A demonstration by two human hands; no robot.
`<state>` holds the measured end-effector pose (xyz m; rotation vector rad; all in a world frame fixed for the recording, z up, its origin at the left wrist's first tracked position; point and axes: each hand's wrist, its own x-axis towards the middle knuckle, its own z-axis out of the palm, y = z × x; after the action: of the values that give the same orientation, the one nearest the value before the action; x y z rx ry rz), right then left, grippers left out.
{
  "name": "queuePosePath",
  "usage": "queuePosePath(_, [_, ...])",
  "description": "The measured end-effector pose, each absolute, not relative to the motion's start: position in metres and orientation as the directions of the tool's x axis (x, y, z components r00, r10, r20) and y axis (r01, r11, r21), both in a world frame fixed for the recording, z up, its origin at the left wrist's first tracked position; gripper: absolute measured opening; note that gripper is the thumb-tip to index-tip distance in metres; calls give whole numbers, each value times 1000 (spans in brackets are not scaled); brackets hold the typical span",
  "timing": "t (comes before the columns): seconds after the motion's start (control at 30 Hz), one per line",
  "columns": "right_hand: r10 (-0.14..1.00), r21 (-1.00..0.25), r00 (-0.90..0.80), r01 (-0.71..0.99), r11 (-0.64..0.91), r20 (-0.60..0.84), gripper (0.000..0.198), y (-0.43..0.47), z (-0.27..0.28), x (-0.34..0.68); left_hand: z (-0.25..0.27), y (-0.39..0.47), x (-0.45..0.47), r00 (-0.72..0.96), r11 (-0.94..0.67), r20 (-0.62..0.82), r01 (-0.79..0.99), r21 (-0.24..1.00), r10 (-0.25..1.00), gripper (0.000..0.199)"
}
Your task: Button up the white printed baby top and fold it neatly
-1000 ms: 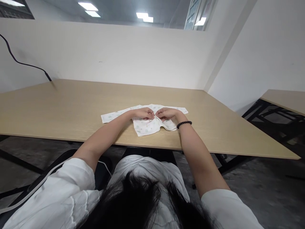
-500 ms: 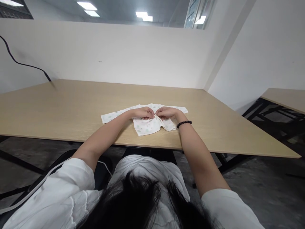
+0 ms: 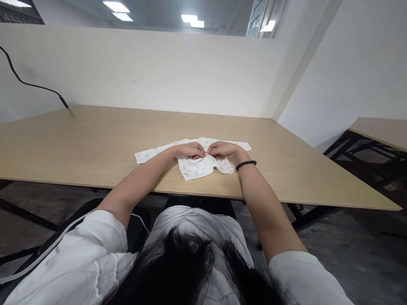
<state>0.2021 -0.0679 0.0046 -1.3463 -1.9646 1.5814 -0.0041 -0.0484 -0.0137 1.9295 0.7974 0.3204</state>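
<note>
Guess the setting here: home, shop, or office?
Most likely an office or workroom: a long bare wooden table against plain white partition walls, ceiling panel lights above, a concrete floor. Both hands, left hand and right hand, pinch a small printed baby garment.

Garment's (image 3: 195,166) lower hem slightly higher, more gathered toward the fingers (image 3: 203,154).

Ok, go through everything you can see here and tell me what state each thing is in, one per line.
Baby shirt: spread flat on the table, sleeves out to both sides, front opening pinched at the middle.
Left hand: fingers curled, pinching the shirt's front edge.
Right hand: fingers curled, pinching the facing edge.
Bead bracelet: on the right wrist.
Table: bears the shirt.
Black cable: hanging against the wall.
</note>
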Motion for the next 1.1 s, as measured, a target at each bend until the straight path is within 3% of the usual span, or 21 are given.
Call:
queuePosePath(0.67, [817,-909,-528,417,11,-232,10,-62,-3,201,-14,-48,-11,797,-299,-101,336,893,596,20])
queuePosePath(1.1, [858,-899,-458,437,-10,-233,12,-56,-7,203,-15,-48,-12,774,-306,-60,318,897,630,23])
